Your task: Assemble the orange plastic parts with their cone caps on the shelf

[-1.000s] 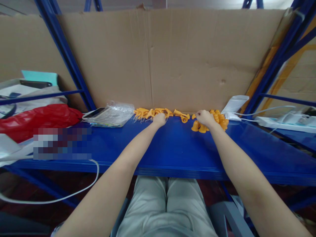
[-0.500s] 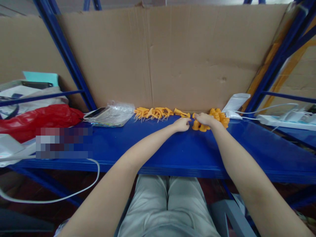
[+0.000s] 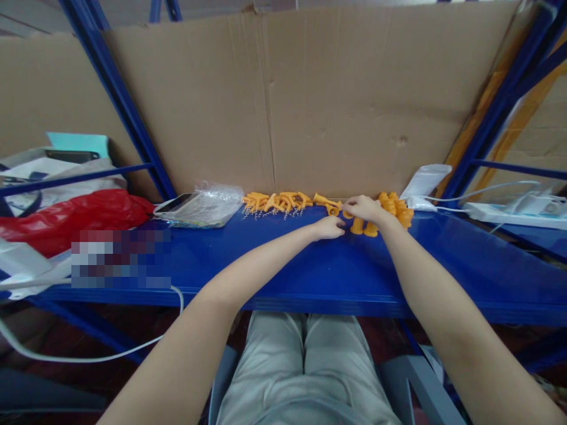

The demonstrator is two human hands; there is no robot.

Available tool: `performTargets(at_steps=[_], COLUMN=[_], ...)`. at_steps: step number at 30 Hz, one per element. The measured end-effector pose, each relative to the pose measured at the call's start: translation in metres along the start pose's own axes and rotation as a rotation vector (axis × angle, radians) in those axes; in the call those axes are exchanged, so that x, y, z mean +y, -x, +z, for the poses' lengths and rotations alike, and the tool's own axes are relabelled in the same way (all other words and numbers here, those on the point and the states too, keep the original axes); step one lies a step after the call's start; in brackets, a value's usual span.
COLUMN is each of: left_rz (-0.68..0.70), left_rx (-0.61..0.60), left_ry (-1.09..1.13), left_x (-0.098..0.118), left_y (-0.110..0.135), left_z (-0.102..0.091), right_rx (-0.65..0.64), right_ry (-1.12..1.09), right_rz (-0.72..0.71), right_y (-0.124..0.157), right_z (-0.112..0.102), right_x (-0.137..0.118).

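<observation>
My right hand (image 3: 364, 208) reaches over a group of orange plastic flared sleeves (image 3: 364, 228), its fingers curled down on one at the group's left side. Just left of it, my left hand (image 3: 330, 228) is low over the shelf, fingers drawn together and pointing right; whatever they may hold is hidden. Behind the left hand lie a few loose orange sleeves (image 3: 326, 203), one with its round opening facing me. Farther left, several orange-handled corkscrews (image 3: 277, 202) lie in a row, metal spirals toward me.
Blue metal shelf (image 3: 283, 271) is the work surface, backed by a cardboard sheet (image 3: 336, 100). A phone (image 3: 179, 202) and clear plastic bags (image 3: 212, 206) lie left of the corkscrews, with a red bag (image 3: 88, 215) beyond. White cables and a power strip (image 3: 514, 215) are at right.
My right hand has shifted slightly left and up, uncovering more of the standing sleeves. My left hand has flattened out and lies slightly lower. One loose sleeve's opening now faces me.
</observation>
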State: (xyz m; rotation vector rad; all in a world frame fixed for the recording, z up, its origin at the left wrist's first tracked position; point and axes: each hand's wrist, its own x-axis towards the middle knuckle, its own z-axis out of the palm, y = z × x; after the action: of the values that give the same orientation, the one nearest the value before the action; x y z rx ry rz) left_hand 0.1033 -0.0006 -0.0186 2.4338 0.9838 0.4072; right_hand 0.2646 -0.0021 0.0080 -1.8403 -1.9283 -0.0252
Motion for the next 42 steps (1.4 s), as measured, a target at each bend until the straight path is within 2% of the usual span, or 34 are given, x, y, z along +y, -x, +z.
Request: performTargets(at_steps=[6, 9, 12, 15, 19, 24, 28, 31, 36, 39, 42], left_rz=[-0.077, -0.088, -0.121, -0.077, -0.002, 0.104, 0.131, 0.175, 0.174, 0.154, 0.069], left_rx=[0.108, 0.222, 0.322, 0.409, 0.397, 0.368, 0.397, 0.446, 0.527, 0.466, 0.374], left_ry=[0.08, 0.107, -0.019, -0.168, -0.28, -0.285, -0.227, -0.186, -0.152, -0.134, -0.133], left_x=[-0.016, -0.032, -0.044, -0.049, -0.05, -0.052, -0.057, -0.064, -0.079, -0.085, -0.085], left_y=[0.035, 0.046, 0.053, 0.057, 0.06, 0.057, 0.054, 0.053, 0.048, 0.048, 0.052], left_z=[-0.008, -0.013, -0.025, -0.036, -0.038, -0.028, -0.027, -0.029, -0.034, -0.039, -0.046], right_rx=[0.007, 0.031, -0.033, -0.136, -0.135, 0.033, 0.189, 0.257, 0.219, 0.162, 0.135], right_ry=[0.139, 0.173, 0.197, 0.256, 0.368, 0.401, 0.261, 0.13, -0.096, -0.185, -0.235], right_rz=[0.03, 0.054, 0.06, 0.053, 0.018, -0.038, -0.155, -0.328, -0.609, -0.733, -0.8], right_y=[0.011, 0.013, 0.014, 0.015, 0.015, 0.014, 0.012, 0.01, 0.013, 0.018, 0.021], right_z=[-0.007, -0.009, -0.007, -0.002, 0.002, -0.004, -0.009, -0.004, 0.009, 0.014, 0.014], right_x=[-0.017, -0.022, -0.025, -0.026, -0.027, -0.029, -0.033, -0.039, -0.057, -0.066, -0.069])
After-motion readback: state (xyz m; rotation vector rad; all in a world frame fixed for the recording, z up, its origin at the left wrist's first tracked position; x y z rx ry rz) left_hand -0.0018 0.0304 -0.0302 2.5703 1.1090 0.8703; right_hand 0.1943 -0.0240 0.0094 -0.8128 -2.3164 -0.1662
